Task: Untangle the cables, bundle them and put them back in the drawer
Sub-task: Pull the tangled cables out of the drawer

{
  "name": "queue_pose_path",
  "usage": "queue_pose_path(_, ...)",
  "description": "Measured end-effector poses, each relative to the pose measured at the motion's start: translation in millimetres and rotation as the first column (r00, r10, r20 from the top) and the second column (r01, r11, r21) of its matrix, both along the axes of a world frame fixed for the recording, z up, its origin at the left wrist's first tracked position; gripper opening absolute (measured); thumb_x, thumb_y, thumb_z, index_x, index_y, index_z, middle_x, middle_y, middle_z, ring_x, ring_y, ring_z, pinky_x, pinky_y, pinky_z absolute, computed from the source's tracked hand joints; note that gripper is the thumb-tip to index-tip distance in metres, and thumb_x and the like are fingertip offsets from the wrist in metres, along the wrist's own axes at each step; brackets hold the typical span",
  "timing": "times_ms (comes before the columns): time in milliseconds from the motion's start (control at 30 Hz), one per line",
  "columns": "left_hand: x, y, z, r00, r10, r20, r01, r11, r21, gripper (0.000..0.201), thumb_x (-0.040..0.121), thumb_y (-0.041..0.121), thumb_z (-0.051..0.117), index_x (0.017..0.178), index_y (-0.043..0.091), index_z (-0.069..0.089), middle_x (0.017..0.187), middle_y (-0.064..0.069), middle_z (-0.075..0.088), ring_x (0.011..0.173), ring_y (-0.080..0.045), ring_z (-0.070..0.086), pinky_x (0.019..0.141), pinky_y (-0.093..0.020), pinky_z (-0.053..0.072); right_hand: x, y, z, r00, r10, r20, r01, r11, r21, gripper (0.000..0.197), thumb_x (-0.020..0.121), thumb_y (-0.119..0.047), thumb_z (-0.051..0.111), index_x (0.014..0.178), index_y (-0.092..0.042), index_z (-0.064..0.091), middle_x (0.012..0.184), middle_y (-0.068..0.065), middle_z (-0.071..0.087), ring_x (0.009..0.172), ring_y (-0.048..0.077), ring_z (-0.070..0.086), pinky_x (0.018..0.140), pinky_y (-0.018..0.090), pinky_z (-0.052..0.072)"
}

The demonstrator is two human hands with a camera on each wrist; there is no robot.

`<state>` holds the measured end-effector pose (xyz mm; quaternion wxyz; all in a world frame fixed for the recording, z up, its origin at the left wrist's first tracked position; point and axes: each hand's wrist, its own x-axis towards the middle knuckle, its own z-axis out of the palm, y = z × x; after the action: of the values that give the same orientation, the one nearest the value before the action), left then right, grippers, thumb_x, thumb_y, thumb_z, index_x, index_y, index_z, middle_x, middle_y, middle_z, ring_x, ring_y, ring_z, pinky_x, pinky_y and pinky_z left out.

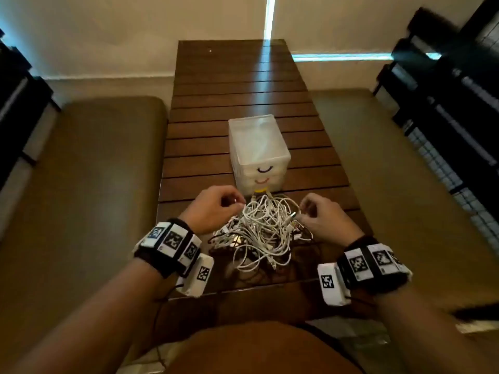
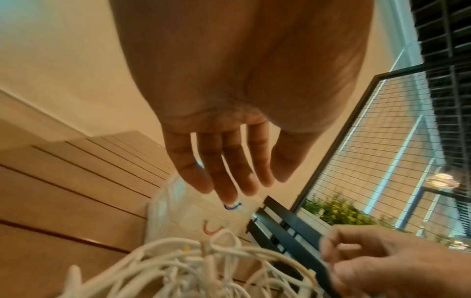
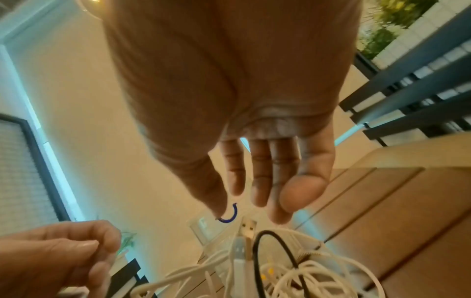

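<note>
A tangle of white cables (image 1: 262,230) lies on the near end of the slatted wooden table (image 1: 229,85), with a black cable (image 3: 257,252) mixed in. Just behind it stands a small translucent drawer unit (image 1: 256,149) with its drawers pushed in. My left hand (image 1: 235,203) hovers over the left of the pile. In the left wrist view its fingers (image 2: 229,181) hang relaxed and hold nothing. My right hand (image 1: 305,209) hovers over the right of the pile, beside a USB plug (image 3: 248,225). Its fingers (image 3: 262,181) are loose and empty.
Olive-cushioned benches flank the table on the left (image 1: 94,184) and the right (image 1: 405,171). Dark slatted furniture (image 1: 445,103) stands at the far right, with more at the far left edge. The table's far half (image 1: 237,66) is bare wood.
</note>
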<state>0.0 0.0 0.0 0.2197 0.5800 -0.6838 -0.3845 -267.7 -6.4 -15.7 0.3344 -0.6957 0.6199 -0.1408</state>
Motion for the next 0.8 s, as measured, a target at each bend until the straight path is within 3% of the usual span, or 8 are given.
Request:
queue_pose_path(133,-29,3,-12,0.997,-0.074,0.001,0.074,0.997,0.013,0.009,0.088,0.025,0.067,0.096,0.03,0.068,0.092,0.011,0.067,0.086,-0.005,0.063,0.08,-0.028,0.054,10,8,-13,0.999,-0.011,0.034,0.007,0.994,0.11,0.028,0.081,-0.026,0.075,0.105,-0.027,0.06,0.081,-0.006,0.063,0.073,0.011,0.061,0.06,0.021,0.045)
queue_pose_path(233,-46,2,-21,0.994,-0.104,-0.015,0.104,0.995,-0.003,0.021,0.086,0.025,0.07,0.106,0.028,0.067,0.094,0.012,0.065,0.084,-0.004,0.061,0.078,-0.026,0.054,11,11,-21,0.992,-0.056,0.11,0.051,0.997,0.051,0.019,0.079,-0.027,0.077,0.097,-0.026,0.07,0.077,-0.008,0.066,0.071,0.008,0.061,0.063,0.02,0.043)
queue_pose_path(367,-67,1,-21,0.982,-0.188,0.033,0.19,0.978,-0.083,0.036,0.085,0.037,0.07,0.12,0.028,0.064,0.102,0.012,0.066,0.084,-0.002,0.06,0.077,-0.026,0.054,7,6,-3,0.965,0.122,0.234,-0.133,0.991,0.031,0.011,0.081,-0.025,0.076,0.092,-0.025,0.073,0.085,-0.01,0.072,0.08,-0.001,0.065,0.071,0.016,0.046)
queue_pose_path(433,-75,0,-13,0.976,-0.218,-0.027,0.215,0.972,-0.092,0.032,0.089,0.037,0.066,0.118,0.027,0.066,0.098,0.011,0.068,0.082,-0.004,0.063,0.075,-0.026,0.054,4,3,9,0.941,0.168,0.293,-0.165,0.986,-0.038,0.011,0.081,-0.022,0.076,0.092,-0.021,0.074,0.086,-0.009,0.072,0.082,0.0,0.067,0.072,0.015,0.049)
queue_pose_path(533,-81,-5,-1,0.971,-0.197,-0.134,0.194,0.98,-0.032,0.026,0.09,0.031,0.065,0.113,0.021,0.07,0.087,0.012,0.07,0.075,-0.007,0.065,0.071,-0.025,0.055,-4,-3,19,0.895,0.145,0.421,-0.13,0.989,-0.065,0.011,0.082,-0.013,0.074,0.092,-0.018,0.073,0.088,-0.002,0.073,0.083,0.01,0.069,0.074,0.023,0.055)
queue_pose_path(633,-85,-14,5,0.979,-0.187,-0.083,0.188,0.982,0.011,0.022,0.09,0.03,0.065,0.109,0.019,0.072,0.084,0.006,0.071,0.076,-0.008,0.065,0.072,-0.027,0.055,-9,-3,17,0.857,0.162,0.489,-0.124,0.986,-0.109,0.02,0.085,-0.007,0.07,0.095,-0.024,0.068,0.09,-0.001,0.071,0.085,0.013,0.068,0.076,0.025,0.055)
queue_pose_path(733,-84,-16,11,0.982,-0.086,-0.169,0.085,0.996,-0.013,0.015,0.094,0.02,0.059,0.097,0.013,0.071,0.082,-0.001,0.066,0.074,-0.011,0.062,0.071,-0.029,0.054,-9,-4,11,0.797,0.059,0.601,-0.044,0.998,-0.039,0.027,0.088,-0.008,0.066,0.105,-0.028,0.06,0.087,-0.001,0.064,0.076,0.008,0.063,0.067,0.021,0.052)
queue_pose_path(800,-81,-15,20,0.948,0.031,-0.316,-0.037,0.999,-0.015,0.015,0.095,0.017,0.056,0.093,0.011,0.069,0.084,-0.01,0.068,0.077,-0.021,0.066,0.075,-0.035,0.058,-12,-9,3,0.829,0.027,0.559,-0.009,0.999,-0.036,0.017,0.09,-0.01,0.064,0.101,-0.023,0.063,0.087,-0.001,0.065,0.074,0.008,0.062,0.066,0.021,0.052)
